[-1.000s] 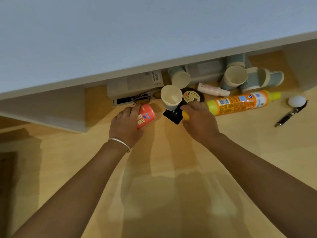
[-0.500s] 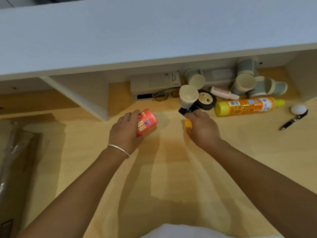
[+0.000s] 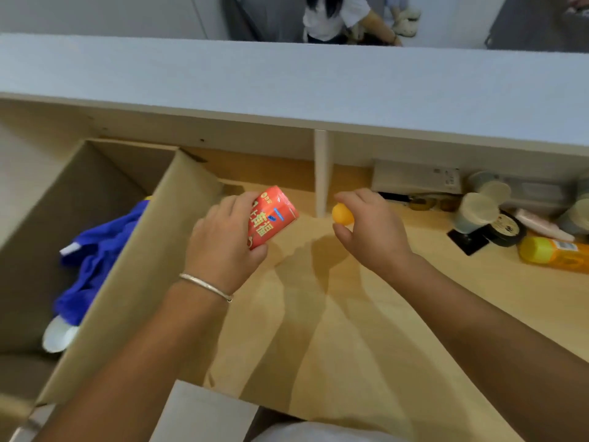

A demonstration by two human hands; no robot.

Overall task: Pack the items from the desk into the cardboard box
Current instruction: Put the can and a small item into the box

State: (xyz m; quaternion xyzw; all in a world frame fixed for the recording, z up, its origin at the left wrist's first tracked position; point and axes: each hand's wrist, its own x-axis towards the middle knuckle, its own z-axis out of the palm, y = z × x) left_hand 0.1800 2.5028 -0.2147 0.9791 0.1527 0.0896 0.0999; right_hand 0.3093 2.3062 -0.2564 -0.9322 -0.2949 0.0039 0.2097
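Box (image 3: 134, 250) holds blue cloth (image 3: 95, 260). Left hand (image 3: 223, 247) grips red carton (image 3: 271, 215), right hand (image 3: 373, 231) pinches orange ball (image 3: 341, 214); cups (image 3: 475, 212), bottle (image 3: 554, 253) unpacked.

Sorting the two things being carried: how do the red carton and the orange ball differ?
The red carton is boxy with printed lettering; the orange ball is round and plain. The carton is bigger, gripped in the left hand; the ball is pinched by the right hand. Both are held above the desk.
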